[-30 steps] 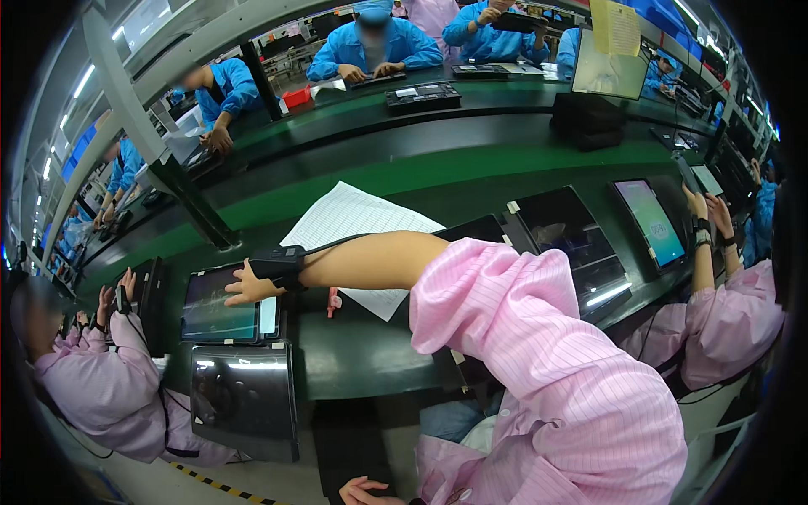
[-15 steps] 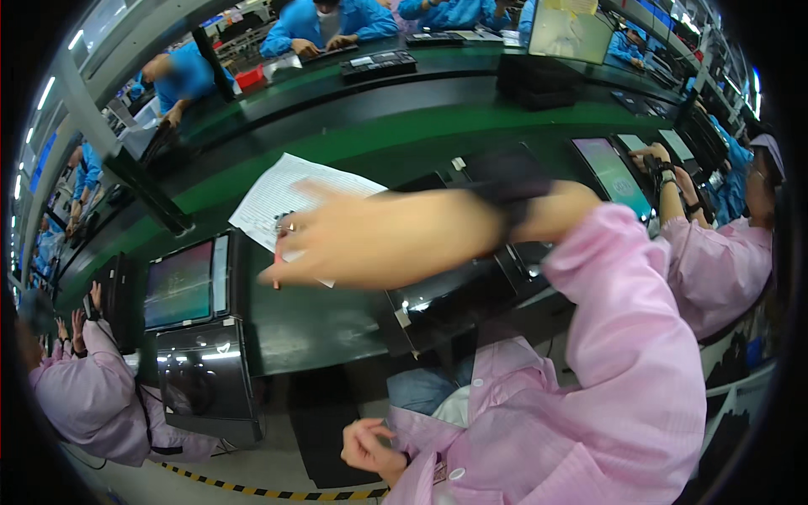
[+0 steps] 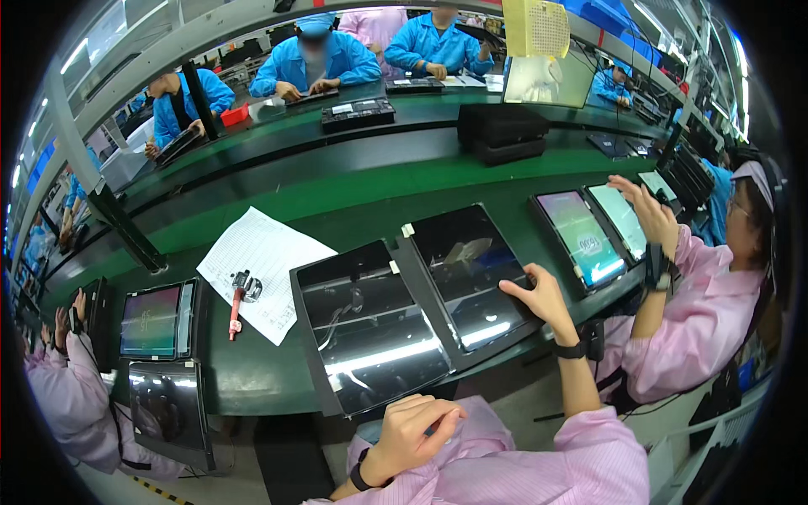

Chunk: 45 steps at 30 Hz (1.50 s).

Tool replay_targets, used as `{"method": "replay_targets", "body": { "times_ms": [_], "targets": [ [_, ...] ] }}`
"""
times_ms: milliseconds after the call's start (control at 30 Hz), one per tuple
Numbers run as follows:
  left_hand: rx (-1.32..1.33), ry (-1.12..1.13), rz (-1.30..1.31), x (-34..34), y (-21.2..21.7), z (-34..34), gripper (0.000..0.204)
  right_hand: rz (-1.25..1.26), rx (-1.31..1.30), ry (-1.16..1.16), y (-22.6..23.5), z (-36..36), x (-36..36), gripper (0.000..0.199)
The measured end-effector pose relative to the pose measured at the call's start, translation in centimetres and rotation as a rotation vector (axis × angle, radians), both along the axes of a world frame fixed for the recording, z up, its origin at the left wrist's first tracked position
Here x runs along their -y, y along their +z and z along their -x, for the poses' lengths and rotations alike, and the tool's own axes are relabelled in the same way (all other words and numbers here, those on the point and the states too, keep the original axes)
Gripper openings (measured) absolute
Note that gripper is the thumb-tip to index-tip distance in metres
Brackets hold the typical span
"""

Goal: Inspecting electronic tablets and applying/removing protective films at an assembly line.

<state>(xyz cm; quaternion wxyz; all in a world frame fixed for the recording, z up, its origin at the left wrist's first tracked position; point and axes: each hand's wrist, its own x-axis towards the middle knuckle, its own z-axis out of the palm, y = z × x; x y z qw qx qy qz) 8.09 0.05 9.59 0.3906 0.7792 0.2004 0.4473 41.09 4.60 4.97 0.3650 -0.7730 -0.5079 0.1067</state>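
In the head view, a grid-printed paper sheet [image 3: 282,307] is seen on the green desk [image 3: 257,374], and the places are called from there. Just to its right, the left black tablet [image 3: 370,316] is laid with its glossy screen up; farther right, beside it, the right black tablet [image 3: 467,257] is set, streaked by reflected light. And at that one's right edge, the right hand [image 3: 545,301] is placed, thumb laid over the screen; whether the edge is grasped in this grip cannot be told. The left hand [image 3: 417,431] is held to the sheet's lower right, near the left tablet's front edge, its fingers loosely bent; how far this grip is closed cannot be told. On the sheet itself, a small red-and-black item [image 3: 239,305] is rested. Well right of the sheet, a lit tablet [image 3: 581,238] is displayed, and near it a co-worker's hand [image 3: 650,212] is raised.
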Motion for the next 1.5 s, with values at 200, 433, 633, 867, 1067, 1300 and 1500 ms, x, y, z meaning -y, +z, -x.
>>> {"method": "replay_targets", "body": {
  "times_ms": [200, 433, 633, 867, 1067, 1300, 1500],
  "targets": [
    [-0.044, -0.005, -0.029, -1.4, 2.2, -1.6, 0.007, 0.063, -0.271, 0.071, 2.6, -1.7, -1.1, 0.042],
    [0.216, 0.136, 0.409, -1.6, 2.5, -1.9, 0.030, -0.216, -0.849, 0.255, 5.5, 0.9, 3.4, 0.026],
    [0.417, -0.332, 0.767, -1.7, 2.9, -2.3, 0.056, -0.521, -1.500, 0.165, 4.7, 9.7, 6.3, 0.027],
    [0.494, -0.450, 0.821, 1.8, 3.6, 0.4, 0.062, -0.505, -1.561, 0.254, 5.3, 14.3, 7.2, 0.034],
    [0.473, -0.532, 0.790, 2.8, 3.1, 2.3, 0.071, -0.556, -1.438, 0.327, 6.0, 15.2, 8.0, 0.039],
    [0.580, -0.419, 0.558, 2.7, 3.1, 1.7, 0.095, -0.570, -1.409, 0.321, 7.1, 15.3, 8.5, 0.040],
    [0.652, -0.393, 0.460, 2.6, 1.0, 0.9, 0.076, -0.584, -1.369, 0.296, 7.0, 14.9, 7.9, 0.030]
  ]
}}
